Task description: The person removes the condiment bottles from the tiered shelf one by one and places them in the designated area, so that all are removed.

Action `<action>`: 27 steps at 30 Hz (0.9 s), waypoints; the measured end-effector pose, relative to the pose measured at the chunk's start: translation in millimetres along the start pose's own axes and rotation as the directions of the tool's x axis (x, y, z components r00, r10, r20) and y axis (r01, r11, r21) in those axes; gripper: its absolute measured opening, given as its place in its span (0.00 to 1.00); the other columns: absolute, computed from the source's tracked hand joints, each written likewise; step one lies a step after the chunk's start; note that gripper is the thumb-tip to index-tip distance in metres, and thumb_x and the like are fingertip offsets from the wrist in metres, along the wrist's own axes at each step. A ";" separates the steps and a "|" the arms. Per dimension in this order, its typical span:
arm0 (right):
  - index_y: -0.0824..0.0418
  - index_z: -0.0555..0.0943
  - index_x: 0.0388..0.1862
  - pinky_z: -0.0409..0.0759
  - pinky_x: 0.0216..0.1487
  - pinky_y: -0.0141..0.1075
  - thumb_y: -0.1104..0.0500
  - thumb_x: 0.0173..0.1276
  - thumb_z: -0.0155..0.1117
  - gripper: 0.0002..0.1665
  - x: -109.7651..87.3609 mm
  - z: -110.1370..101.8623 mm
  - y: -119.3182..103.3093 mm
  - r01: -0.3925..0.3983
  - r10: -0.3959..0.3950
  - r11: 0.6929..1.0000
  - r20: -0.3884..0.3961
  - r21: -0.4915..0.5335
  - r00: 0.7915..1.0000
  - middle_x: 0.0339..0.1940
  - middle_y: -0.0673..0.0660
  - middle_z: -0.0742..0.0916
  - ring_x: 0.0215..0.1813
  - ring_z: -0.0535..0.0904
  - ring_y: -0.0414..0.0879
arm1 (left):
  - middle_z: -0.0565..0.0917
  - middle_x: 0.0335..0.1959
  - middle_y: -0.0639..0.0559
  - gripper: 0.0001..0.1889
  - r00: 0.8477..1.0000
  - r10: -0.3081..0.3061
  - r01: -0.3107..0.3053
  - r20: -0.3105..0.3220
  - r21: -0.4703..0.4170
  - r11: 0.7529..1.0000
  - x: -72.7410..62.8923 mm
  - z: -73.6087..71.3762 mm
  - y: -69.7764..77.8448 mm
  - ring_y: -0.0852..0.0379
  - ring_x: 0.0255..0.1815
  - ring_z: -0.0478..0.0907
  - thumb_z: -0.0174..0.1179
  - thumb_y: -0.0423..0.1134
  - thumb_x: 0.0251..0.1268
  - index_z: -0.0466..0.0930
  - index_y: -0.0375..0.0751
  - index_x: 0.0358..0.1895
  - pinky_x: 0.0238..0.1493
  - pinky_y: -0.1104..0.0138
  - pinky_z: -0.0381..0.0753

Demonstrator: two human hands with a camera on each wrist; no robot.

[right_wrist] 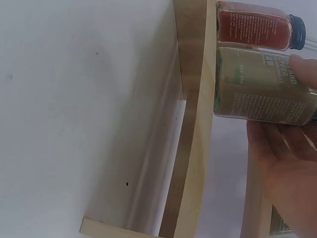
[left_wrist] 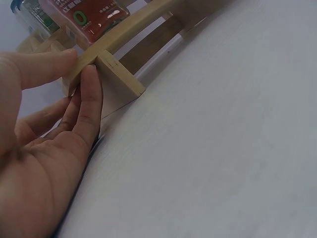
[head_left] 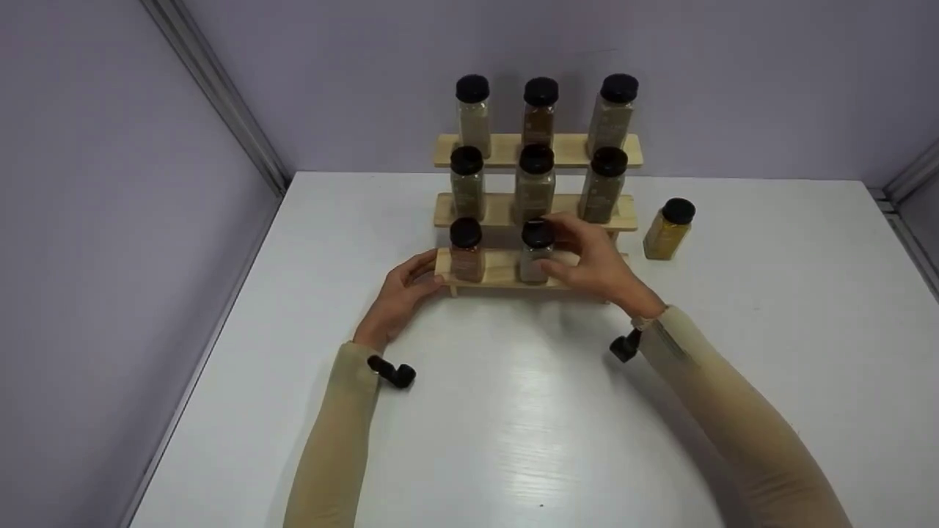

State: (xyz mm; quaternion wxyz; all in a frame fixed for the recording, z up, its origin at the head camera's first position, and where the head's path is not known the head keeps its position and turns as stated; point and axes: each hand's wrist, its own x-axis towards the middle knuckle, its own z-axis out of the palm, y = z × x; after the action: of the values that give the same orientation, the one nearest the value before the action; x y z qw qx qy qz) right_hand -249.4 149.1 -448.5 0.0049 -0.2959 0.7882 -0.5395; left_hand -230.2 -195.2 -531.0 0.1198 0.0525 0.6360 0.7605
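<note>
A three-tier wooden spice rack stands against the back wall. At its lowest shelf's left end, my left hand pinches the board, thumb on top and fingers beneath, as the left wrist view shows on the shelf end. My right hand holds a black-capped spice jar of greyish powder upright at the middle of that shelf, its base right at the board. Thumb and fingers lie on opposite sides near the cap. A jar of red powder stands left of it on the same shelf.
Three jars stand on the middle shelf and three on the top shelf. A jar of yellow powder stands on the white table, right of the rack. Purple-grey walls enclose the back and sides.
</note>
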 end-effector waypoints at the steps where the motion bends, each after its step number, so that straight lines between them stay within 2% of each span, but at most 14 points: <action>1: 0.69 0.76 0.73 0.84 0.68 0.49 0.74 0.67 0.74 0.35 -0.2 0.1 0.3 0.002 -0.002 1.000 -0.001 0.001 1.000 0.64 0.66 0.85 0.66 0.82 0.56 | 0.71 0.76 0.37 0.32 1.000 0.001 -0.001 0.001 0.004 1.000 0.0 -0.1 -0.2 0.48 0.72 0.75 0.63 0.30 0.79 0.64 0.36 0.82 0.70 0.62 0.83; 8: 0.69 0.77 0.71 0.85 0.67 0.45 0.75 0.66 0.74 0.34 1.1 0.5 -1.1 0.005 -0.005 1.000 -0.006 0.013 1.000 0.62 0.66 0.86 0.64 0.83 0.55 | 0.72 0.76 0.36 0.32 1.000 0.001 -0.001 -0.002 -0.013 1.000 -0.2 0.1 -0.4 0.47 0.72 0.75 0.63 0.29 0.79 0.65 0.36 0.81 0.70 0.60 0.83; 14: 0.65 0.78 0.72 0.84 0.67 0.38 0.70 0.69 0.76 0.33 -3.7 -3.1 -4.6 -0.040 0.040 0.999 0.004 -0.001 0.999 0.61 0.63 0.87 0.64 0.84 0.53 | 0.72 0.76 0.37 0.32 1.000 0.003 -0.003 0.000 0.004 1.000 -0.2 0.8 -0.7 0.47 0.74 0.74 0.63 0.30 0.79 0.66 0.36 0.81 0.70 0.62 0.82; 18: 0.62 0.79 0.72 0.85 0.67 0.39 0.68 0.69 0.77 0.33 -7.2 -6.8 -6.2 -0.052 0.052 0.999 0.011 -0.015 0.999 0.60 0.60 0.88 0.62 0.85 0.50 | 0.73 0.76 0.38 0.32 1.000 0.002 -0.002 0.001 0.012 1.000 0.5 1.1 -0.3 0.47 0.74 0.74 0.63 0.30 0.78 0.66 0.36 0.81 0.70 0.63 0.83; 27: 0.62 0.79 0.72 0.84 0.68 0.36 0.67 0.69 0.77 0.33 -15.1 -14.0 -9.4 -0.017 0.017 0.999 0.012 -0.046 1.000 0.62 0.58 0.88 0.63 0.84 0.46 | 0.72 0.76 0.37 0.32 1.000 0.007 -0.007 0.014 -0.010 1.000 -0.2 -0.8 0.1 0.48 0.72 0.76 0.62 0.29 0.79 0.64 0.36 0.82 0.69 0.63 0.83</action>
State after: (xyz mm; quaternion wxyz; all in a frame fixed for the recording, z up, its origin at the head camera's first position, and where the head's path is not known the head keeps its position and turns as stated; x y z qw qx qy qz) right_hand -237.2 165.8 -439.4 0.0078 -0.2926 0.8028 -0.5194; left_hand -230.2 -196.0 -531.1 0.1220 0.0596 0.6313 0.7636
